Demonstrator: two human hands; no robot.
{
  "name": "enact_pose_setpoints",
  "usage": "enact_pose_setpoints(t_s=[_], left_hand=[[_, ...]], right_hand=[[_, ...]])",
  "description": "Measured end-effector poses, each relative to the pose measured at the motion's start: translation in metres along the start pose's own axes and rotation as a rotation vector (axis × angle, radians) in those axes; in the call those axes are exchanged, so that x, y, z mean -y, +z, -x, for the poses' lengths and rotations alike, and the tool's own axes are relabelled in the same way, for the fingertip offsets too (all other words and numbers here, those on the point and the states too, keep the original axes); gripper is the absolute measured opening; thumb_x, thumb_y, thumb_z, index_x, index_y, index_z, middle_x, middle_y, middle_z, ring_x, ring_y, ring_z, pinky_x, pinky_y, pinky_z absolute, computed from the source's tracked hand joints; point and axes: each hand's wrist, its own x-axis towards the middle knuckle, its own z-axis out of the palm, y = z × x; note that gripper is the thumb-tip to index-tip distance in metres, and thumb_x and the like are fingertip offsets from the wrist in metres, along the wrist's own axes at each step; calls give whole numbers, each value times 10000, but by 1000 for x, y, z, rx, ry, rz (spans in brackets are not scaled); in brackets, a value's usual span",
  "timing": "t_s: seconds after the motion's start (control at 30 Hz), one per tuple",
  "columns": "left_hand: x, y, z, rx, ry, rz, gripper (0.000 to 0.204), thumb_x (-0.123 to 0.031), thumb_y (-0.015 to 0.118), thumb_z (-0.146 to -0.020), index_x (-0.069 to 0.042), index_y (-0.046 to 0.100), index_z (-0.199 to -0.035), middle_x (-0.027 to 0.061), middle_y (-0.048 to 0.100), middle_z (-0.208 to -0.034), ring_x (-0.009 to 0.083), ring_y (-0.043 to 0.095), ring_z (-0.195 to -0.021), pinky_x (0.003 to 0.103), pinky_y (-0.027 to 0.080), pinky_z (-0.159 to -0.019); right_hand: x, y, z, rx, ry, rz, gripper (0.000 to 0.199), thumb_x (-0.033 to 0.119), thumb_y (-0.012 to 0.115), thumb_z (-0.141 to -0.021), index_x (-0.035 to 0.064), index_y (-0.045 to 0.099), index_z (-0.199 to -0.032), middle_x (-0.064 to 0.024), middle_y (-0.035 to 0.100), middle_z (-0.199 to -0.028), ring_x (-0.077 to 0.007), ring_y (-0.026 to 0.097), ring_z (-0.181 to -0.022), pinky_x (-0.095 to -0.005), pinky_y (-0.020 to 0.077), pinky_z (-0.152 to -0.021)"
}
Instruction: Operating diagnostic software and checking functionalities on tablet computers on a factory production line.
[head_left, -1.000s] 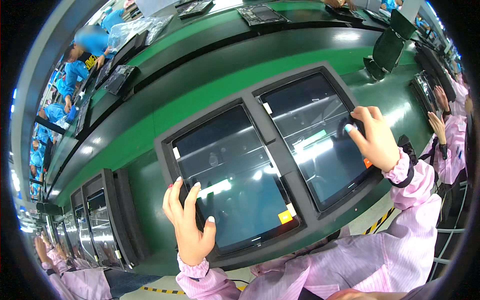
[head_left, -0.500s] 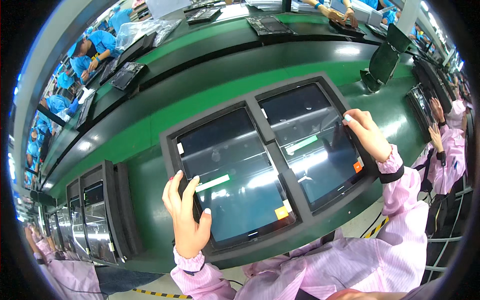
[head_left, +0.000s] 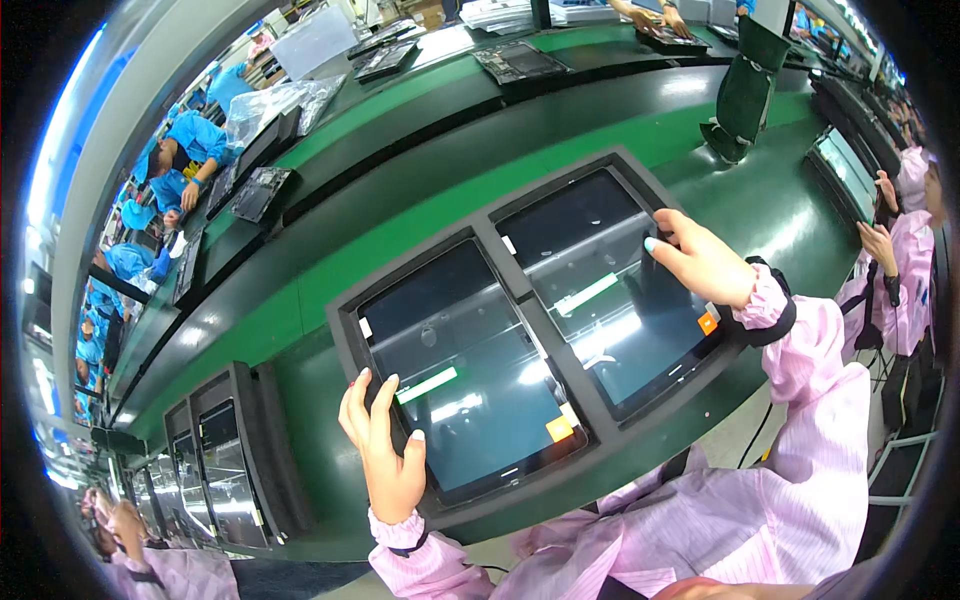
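- Nearest: pink sleeves come in from the lower edge; dark band at the right wrist.
- Left hand [head_left: 385, 450] – fingers spread and lightly curled, wrapped over the near-left edge of the grey tray [head_left: 482, 232], fingertips lying on the left screen [head_left: 462, 368]. Not a closed grip; looks like a steadying hold on the tray edge so it sits put on the bench.
- Right hand [head_left: 705, 262] – fingers bent, tips pressing at the right edge of the right screen [head_left: 610, 285], thumb side toward the tray rim. Partly open, nothing lifted; prob. bracing or seating the panel in its pocket.
- Tray holds 2 dark glass panels side by side, each flat in its own recess, divider bar btw them – keeps them apart, no glass-to-glass contact. Tray lies skewed, at the near edge of the green bench [head_left: 330, 275].
- Each screen has a small orange tab at its near-right corner and a pale strip across the middle; can't tell if the strips are labels or light glare.
- Near left: more dark panels in trays [head_left: 225, 460], same layout, lined up along the bench; another person's pink sleeve below them.
- Right, well apart: a co-worker in pink [head_left: 905, 255], hands up by another screen [head_left: 845, 170].
- Mid-far: dark conveyor strip [head_left: 480, 125] runs the length of the bench; a dark green stand [head_left: 745, 95] upright on it.
- Far: flat black parts [head_left: 520, 62] on the far green lane; clear plastic bag far left; people in blue [head_left: 195, 150] at the far-left side.
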Motion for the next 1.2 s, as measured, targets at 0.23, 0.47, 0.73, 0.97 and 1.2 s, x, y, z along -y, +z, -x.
enact_pose_setpoints(t_s=[0.23, 0.47, 0.73, 0.97, 1.2], left_hand=[[5, -1, 3, -11, -6, -8, 554, -97, 473, -633, -38, 497, -1183, 162, 359, -1313, 328, 272, -1240, 431, 179, -1049], [6, -1, 4, -22, -9, 16, 550, -98, 474, -639, -42, 495, -1186, 158, 358, -1309, 323, 273, -1240, 430, 182, -1048], [9, -2, 6, -11, -21, 57, 512, -130, 530, -674, -43, 502, -1178, 173, 340, -1322, 357, 262, -1226, 458, 203, -1024], [5, 0, 3, -55, 6, -19, 539, -94, 486, -652, -46, 489, -1189, 152, 347, -1323, 325, 268, -1239, 426, 170, -1049], [11, -2, 5, -48, -22, 13, 529, -97, 549, -653, -57, 498, -1178, 177, 307, -1348, 367, 232, -1244, 473, 194, -1025]], right_hand=[[-5, -22, -11, 63, 346, -719, 357, 309, 520, -844, 30, 510, -1066, -48, 543, -956, -138, 505, -853, -281, 405, -774], [-13, -16, -28, 118, 335, -1105, 169, 133, 469, -868, 13, 588, -881, -60, 618, -787, -142, 577, -712, -265, 472, -665], [-10, -11, -26, 141, 352, -1207, 137, 108, 473, -856, 16, 574, -865, -67, 617, -805, -143, 589, -722, -270, 475, -670], [-29, 1, -37, -64, 307, -910, 50, 89, 496, -828, 57, 526, -805, 2, 509, -679, -86, 476, -588, -227, 401, -545], [-19, -8, -39, -2, 189, -191, 80, 49, 475, -806, 25, 527, -862, -84, 547, -678, -184, 530, -590, -303, 428, -559]])
